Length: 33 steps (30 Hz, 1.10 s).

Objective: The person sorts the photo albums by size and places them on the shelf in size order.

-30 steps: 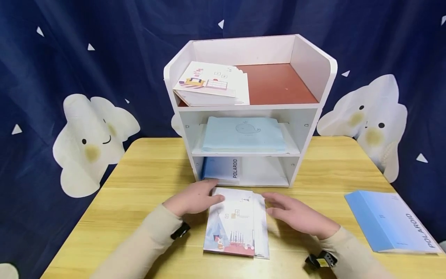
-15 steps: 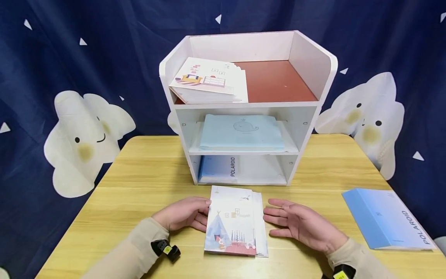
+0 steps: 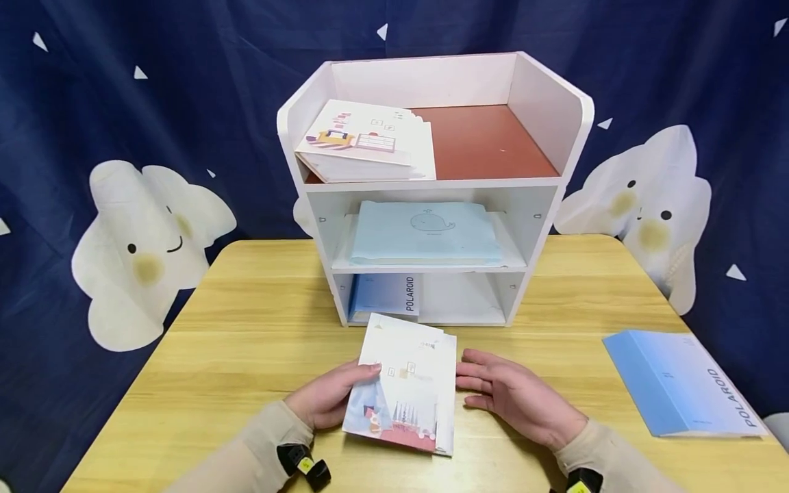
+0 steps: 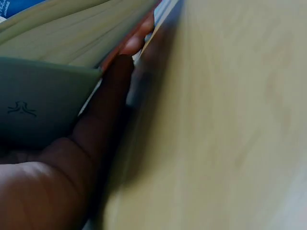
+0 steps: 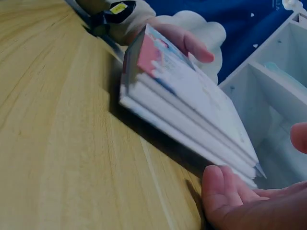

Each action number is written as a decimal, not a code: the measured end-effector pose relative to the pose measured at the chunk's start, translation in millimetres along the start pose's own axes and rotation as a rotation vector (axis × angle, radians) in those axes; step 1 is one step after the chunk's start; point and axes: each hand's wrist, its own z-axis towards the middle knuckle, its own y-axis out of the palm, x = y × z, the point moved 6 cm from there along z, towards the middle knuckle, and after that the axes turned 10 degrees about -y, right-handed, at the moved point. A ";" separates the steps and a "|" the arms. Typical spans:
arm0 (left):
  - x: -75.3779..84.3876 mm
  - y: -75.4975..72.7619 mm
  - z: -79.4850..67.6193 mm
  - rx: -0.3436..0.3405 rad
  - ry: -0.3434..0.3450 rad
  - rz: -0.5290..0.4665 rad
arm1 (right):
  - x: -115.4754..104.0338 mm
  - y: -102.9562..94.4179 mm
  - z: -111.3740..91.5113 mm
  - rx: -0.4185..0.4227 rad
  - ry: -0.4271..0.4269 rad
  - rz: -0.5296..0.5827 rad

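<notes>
A small stack of notebooks (image 3: 409,404), the top cover printed with a tent and trees, is tilted with its left side raised off the table. My left hand (image 3: 327,397) grips its left edge, thumb on the cover and fingers underneath. In the left wrist view those fingers of the left hand (image 4: 96,120) reach beneath the lowest notebook (image 4: 43,96). My right hand (image 3: 524,394) lies beside the stack's right edge, palm turned inward, fingers extended. Fingertips of the right hand (image 5: 240,201) are at the lower corner of the stack (image 5: 201,105) in the right wrist view; contact is unclear.
Behind stands a white shelf (image 3: 425,183). White notebooks (image 3: 364,140) lie on its top, a pale blue whale book (image 3: 425,233) in the middle, and a blue Polaroid book (image 3: 385,293) at lower left. Another blue Polaroid book (image 3: 684,383) lies at the table's right.
My left hand slid under the stack's left edge, took hold and tilted it up, shifting it slightly left. My right hand turned palm inward and stayed beside the right edge.
</notes>
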 end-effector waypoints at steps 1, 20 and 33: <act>-0.8 2.3 0.6 -0.007 0.007 -0.012 | 1.0 1.6 1.9 -0.002 -0.003 -0.005; 49.7 67.1 8.1 0.016 0.157 -0.028 | -35.7 22.7 12.4 0.005 -0.189 -0.053; 116.0 123.1 -34.9 -0.305 0.491 -0.042 | -126.3 39.1 1.4 -0.026 -0.429 -0.135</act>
